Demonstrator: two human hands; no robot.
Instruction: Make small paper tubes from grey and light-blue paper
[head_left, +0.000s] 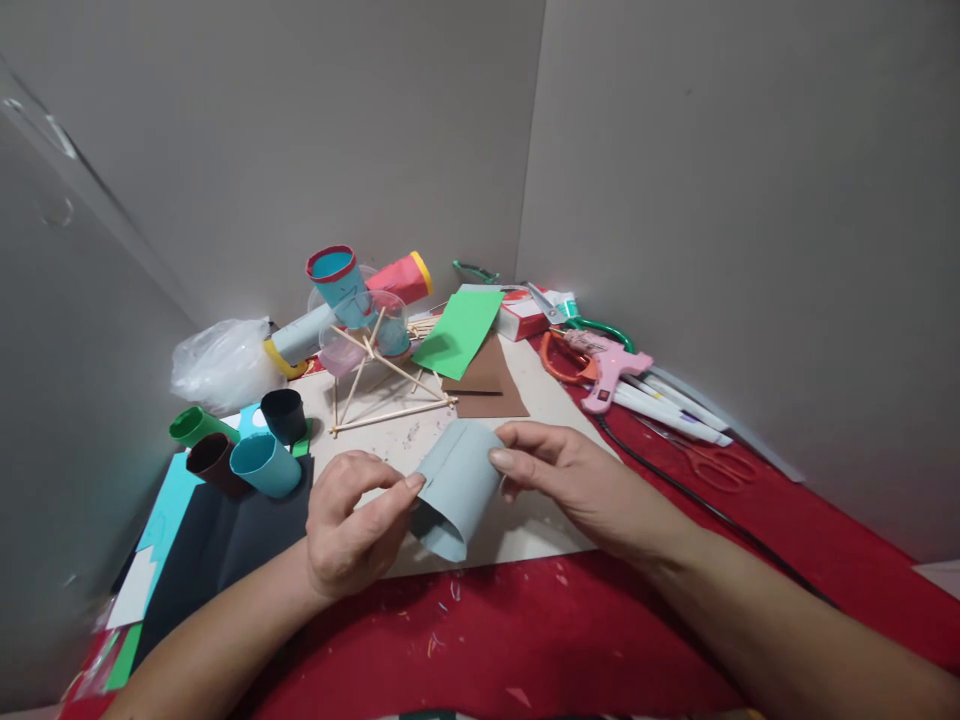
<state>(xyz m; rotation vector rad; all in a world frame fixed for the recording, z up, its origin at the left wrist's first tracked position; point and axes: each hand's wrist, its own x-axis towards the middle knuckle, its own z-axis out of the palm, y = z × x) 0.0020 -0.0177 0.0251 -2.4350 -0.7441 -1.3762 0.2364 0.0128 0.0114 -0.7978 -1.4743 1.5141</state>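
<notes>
Tubes of coloured paper sit four together near the left edge of the bench (480, 650): one green tube (202, 428), one brown tube (225, 480), one light-blue tube (271, 470) and one black tube (285, 420). Toward the far edge are one stick frame (394, 415), one green sheet (463, 330) and one clear plastic bag (225, 365); by the right edge lie one pink glue gun (613, 368) and one pair of red-handled scissors (716, 467). The left hand (349, 525) has a narrow grip, thumb and fingers pinching the near rim of one grey-blue tube (469, 485). The right hand (562, 472) grips narrowly too, its thumb on the tube's farther end. The grey-blue tube is tilted between both grips, its open mouth facing the bench's near edge, above a pale board (529, 547).
</notes>
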